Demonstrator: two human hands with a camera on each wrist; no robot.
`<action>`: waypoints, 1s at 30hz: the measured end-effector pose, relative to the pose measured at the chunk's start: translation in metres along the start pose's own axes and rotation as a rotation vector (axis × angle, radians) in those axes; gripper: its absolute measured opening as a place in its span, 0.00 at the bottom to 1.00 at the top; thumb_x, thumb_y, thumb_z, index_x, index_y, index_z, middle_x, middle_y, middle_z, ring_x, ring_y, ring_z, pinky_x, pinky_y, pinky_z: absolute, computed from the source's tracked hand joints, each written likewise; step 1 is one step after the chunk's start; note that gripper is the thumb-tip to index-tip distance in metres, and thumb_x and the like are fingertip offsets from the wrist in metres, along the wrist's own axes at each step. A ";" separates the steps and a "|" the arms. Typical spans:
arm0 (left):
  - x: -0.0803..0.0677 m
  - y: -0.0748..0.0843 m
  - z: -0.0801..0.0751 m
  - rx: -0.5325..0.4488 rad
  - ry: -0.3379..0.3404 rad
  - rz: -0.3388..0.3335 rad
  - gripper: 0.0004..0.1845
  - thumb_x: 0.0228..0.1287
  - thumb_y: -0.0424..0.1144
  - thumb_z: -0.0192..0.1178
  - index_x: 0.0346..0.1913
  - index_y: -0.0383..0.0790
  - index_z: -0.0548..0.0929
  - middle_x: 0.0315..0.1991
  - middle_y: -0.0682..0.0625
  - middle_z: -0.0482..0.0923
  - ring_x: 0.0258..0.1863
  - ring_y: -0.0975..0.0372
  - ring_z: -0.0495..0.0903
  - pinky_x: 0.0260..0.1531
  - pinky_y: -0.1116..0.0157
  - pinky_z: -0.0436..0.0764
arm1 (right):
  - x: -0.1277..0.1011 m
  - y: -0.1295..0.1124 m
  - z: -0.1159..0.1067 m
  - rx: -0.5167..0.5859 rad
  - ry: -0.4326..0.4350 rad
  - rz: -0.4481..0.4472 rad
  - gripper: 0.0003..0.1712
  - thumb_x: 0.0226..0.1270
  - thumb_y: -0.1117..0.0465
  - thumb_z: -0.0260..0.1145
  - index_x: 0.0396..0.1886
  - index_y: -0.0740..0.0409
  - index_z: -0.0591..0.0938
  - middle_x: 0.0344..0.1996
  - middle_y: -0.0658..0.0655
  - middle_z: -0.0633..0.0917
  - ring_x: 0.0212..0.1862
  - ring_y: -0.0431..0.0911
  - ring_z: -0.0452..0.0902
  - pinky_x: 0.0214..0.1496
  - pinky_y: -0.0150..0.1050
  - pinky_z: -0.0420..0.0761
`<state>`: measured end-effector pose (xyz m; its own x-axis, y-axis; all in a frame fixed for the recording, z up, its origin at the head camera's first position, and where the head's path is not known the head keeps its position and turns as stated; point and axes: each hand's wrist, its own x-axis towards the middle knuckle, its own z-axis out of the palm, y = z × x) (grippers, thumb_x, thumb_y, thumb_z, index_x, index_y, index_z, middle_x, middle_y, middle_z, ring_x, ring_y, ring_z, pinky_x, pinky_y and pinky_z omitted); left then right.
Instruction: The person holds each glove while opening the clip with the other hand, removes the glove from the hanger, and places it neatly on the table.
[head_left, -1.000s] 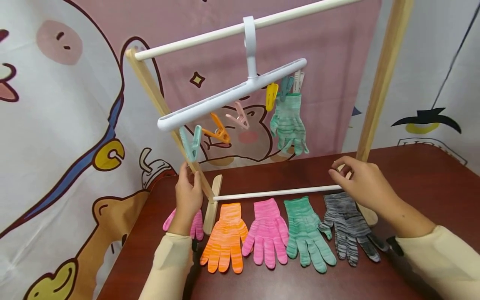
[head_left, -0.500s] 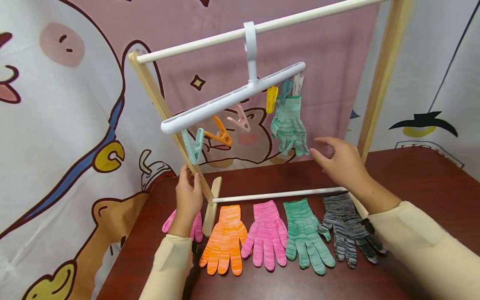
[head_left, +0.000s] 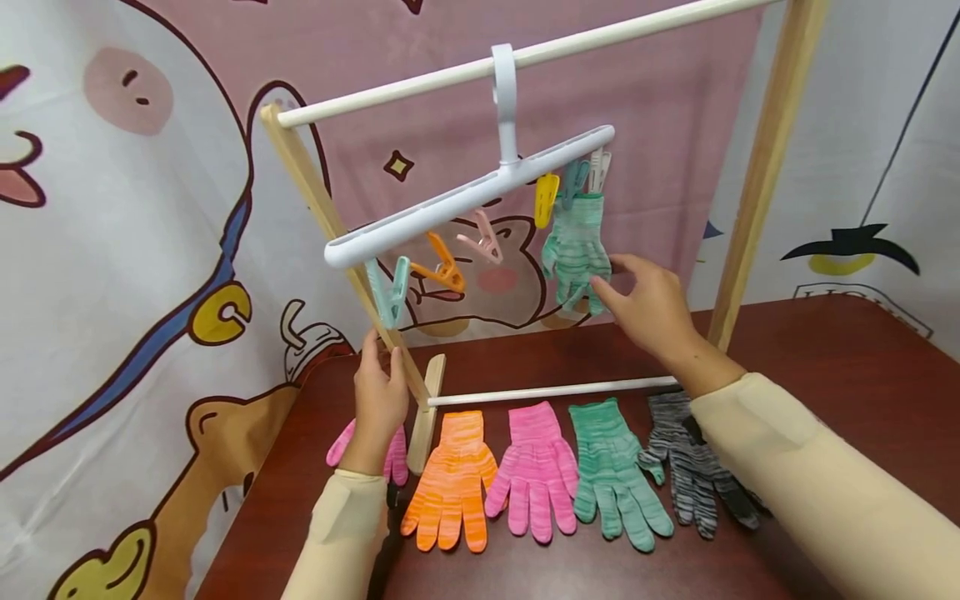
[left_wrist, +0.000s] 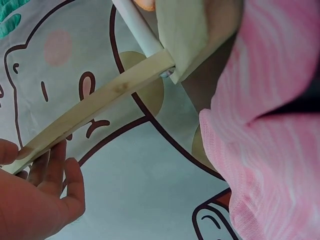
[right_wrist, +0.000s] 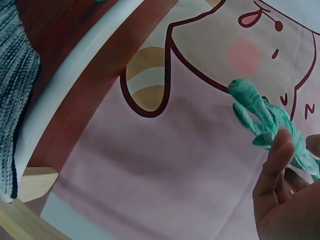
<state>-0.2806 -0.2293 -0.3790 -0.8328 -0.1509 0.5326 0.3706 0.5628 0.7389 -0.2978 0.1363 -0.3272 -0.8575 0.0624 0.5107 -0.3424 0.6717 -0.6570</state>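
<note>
My left hand (head_left: 381, 350) grips the slanted wooden leg (head_left: 322, 208) of a small drying rack, thumb on one side and fingers on the other; the left wrist view shows the same hold (left_wrist: 35, 165). A white clip hanger (head_left: 465, 200) hangs from the rack's top rod (head_left: 405, 87). One green glove (head_left: 573, 242) is clipped at its right end. My right hand (head_left: 609, 275) is raised to that glove and pinches its lower edge between thumb and forefinger (right_wrist: 275, 155). The hanger's teal (head_left: 390, 287), orange (head_left: 442, 267), pink (head_left: 483, 242) and yellow (head_left: 545, 200) clips hold nothing.
On the dark red table (head_left: 825, 350), in front of the lower white rod (head_left: 547, 390), lie an orange glove (head_left: 450, 479), a pink glove (head_left: 536, 467), a green glove (head_left: 611, 467) and a grey glove (head_left: 690, 467). Another pink glove (head_left: 337, 446) is partly hidden behind my left wrist. Cartoon cloth hangs behind.
My right hand has lifted from the lower rod's right end, moved up and left, and taken hold of the hanging green glove. The left hand has stayed on the leg.
</note>
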 end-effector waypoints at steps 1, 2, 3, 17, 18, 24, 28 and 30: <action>0.000 0.000 0.000 0.002 -0.001 0.000 0.25 0.76 0.33 0.51 0.72 0.40 0.64 0.56 0.35 0.79 0.54 0.46 0.82 0.49 0.49 0.84 | 0.001 0.000 0.001 0.000 0.006 -0.001 0.31 0.71 0.49 0.65 0.65 0.65 0.76 0.58 0.67 0.81 0.63 0.62 0.74 0.64 0.61 0.72; 0.000 0.000 0.001 0.005 0.001 0.001 0.25 0.76 0.32 0.51 0.72 0.39 0.64 0.56 0.35 0.79 0.53 0.46 0.82 0.49 0.49 0.84 | 0.003 0.001 0.002 0.000 0.010 -0.003 0.31 0.71 0.49 0.65 0.65 0.65 0.76 0.58 0.67 0.81 0.63 0.62 0.74 0.64 0.61 0.73; 0.000 0.000 0.001 0.006 0.001 0.000 0.25 0.76 0.32 0.51 0.72 0.39 0.64 0.56 0.35 0.79 0.53 0.46 0.82 0.48 0.49 0.84 | 0.004 0.001 0.003 0.002 0.017 -0.005 0.31 0.71 0.50 0.66 0.64 0.65 0.77 0.57 0.68 0.82 0.62 0.62 0.75 0.64 0.61 0.73; 0.000 0.001 0.002 0.020 0.010 -0.008 0.24 0.76 0.32 0.51 0.72 0.38 0.64 0.56 0.35 0.79 0.52 0.47 0.82 0.48 0.49 0.85 | 0.004 -0.001 0.009 -0.022 0.128 -0.096 0.16 0.71 0.56 0.66 0.47 0.66 0.85 0.30 0.64 0.86 0.24 0.50 0.76 0.31 0.46 0.75; -0.001 0.001 0.002 0.021 0.012 -0.005 0.24 0.76 0.32 0.51 0.72 0.38 0.64 0.56 0.35 0.79 0.52 0.46 0.82 0.48 0.49 0.85 | 0.003 -0.001 0.009 -0.023 0.129 -0.104 0.15 0.71 0.57 0.66 0.45 0.65 0.86 0.27 0.62 0.86 0.21 0.47 0.74 0.29 0.44 0.73; -0.001 0.001 0.002 0.021 0.023 0.014 0.24 0.76 0.32 0.51 0.72 0.36 0.65 0.55 0.34 0.79 0.52 0.45 0.82 0.49 0.49 0.84 | -0.006 -0.002 0.007 -0.026 0.132 -0.135 0.12 0.70 0.57 0.66 0.38 0.62 0.86 0.18 0.58 0.82 0.16 0.37 0.68 0.23 0.38 0.71; -0.001 0.000 0.003 0.019 0.017 0.011 0.25 0.76 0.32 0.50 0.72 0.37 0.64 0.56 0.34 0.79 0.53 0.46 0.82 0.49 0.48 0.84 | -0.011 -0.002 0.005 -0.017 0.143 -0.153 0.11 0.70 0.57 0.67 0.38 0.62 0.86 0.20 0.58 0.82 0.18 0.39 0.70 0.23 0.37 0.71; -0.001 0.000 0.003 0.020 0.014 0.008 0.25 0.76 0.32 0.50 0.73 0.37 0.64 0.56 0.35 0.78 0.53 0.46 0.82 0.50 0.48 0.84 | -0.015 -0.002 0.004 -0.014 0.150 -0.165 0.11 0.70 0.58 0.67 0.39 0.63 0.86 0.21 0.58 0.83 0.19 0.39 0.71 0.24 0.38 0.72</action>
<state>-0.2804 -0.2267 -0.3807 -0.8240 -0.1574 0.5443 0.3689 0.5802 0.7262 -0.2862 0.1310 -0.3360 -0.7233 0.0588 0.6880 -0.4673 0.6919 -0.5504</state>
